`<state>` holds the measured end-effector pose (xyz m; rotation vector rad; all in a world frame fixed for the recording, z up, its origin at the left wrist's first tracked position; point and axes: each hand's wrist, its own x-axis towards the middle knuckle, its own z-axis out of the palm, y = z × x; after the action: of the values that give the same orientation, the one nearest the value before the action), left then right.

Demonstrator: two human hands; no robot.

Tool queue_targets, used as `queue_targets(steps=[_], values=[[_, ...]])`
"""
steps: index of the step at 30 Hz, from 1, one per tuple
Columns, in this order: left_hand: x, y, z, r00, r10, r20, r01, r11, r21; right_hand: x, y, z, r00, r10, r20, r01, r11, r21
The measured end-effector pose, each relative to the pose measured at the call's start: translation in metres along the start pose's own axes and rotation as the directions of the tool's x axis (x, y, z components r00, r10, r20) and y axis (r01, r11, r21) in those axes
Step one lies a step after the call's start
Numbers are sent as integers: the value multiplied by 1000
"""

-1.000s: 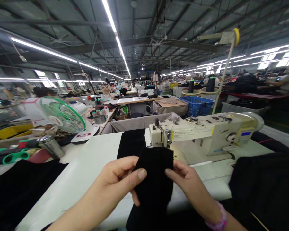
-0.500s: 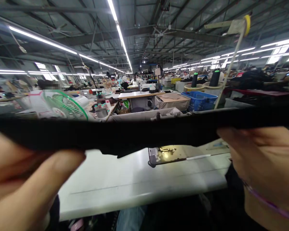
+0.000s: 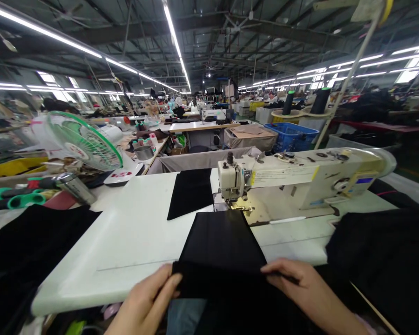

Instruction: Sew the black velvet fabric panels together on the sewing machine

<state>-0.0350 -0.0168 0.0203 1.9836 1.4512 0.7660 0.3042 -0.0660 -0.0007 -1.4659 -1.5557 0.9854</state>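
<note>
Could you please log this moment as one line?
left hand: grips cloth, left side; right hand: grips cloth, right side; cloth: partly on table, near machine

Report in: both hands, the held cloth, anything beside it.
Left hand and right hand pinching opposite sides of black cloth. Cloth extended over pale table, far end in front of sewing machine. Second black piece on table, left of machine.

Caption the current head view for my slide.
Both hands hold a black fabric piece before a sewing machine on a pale table.
</note>
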Motion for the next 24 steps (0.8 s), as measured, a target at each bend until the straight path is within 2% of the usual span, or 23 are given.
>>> queue_targets(steps=[2,5,7,10,15,20,22,24], values=[[40,5,9,1000,-15,20,12,991,131,28,10,10,994,10,-106,-13,999,-34],[97,9,28,999,-48,4,43,909,415,76,26,21,971,-41,-237,8,990,-140],[125,7,41,998,-56,-17,57,880,471,103,34,27,951,-68,-302,8,981,-195],[150,0,54,998,-59,-16,60,903,424,131,40,34,924,-85,-372,-11,968,-249],[158,-11,62,998,-59,8,56,975,215,147,41,41,908,-46,-416,-49,975,-216],[133,-9,55,993,-85,-75,79,994,-79,127,36,41,919,-30,-393,29,1000,-10],[118,-5,48,990,-131,-55,105,935,-338,112,34,40,936,-1,-353,51,990,134],[105,1,42,984,-177,-23,121,755,-645,98,32,38,949,64,-310,41,947,319]])
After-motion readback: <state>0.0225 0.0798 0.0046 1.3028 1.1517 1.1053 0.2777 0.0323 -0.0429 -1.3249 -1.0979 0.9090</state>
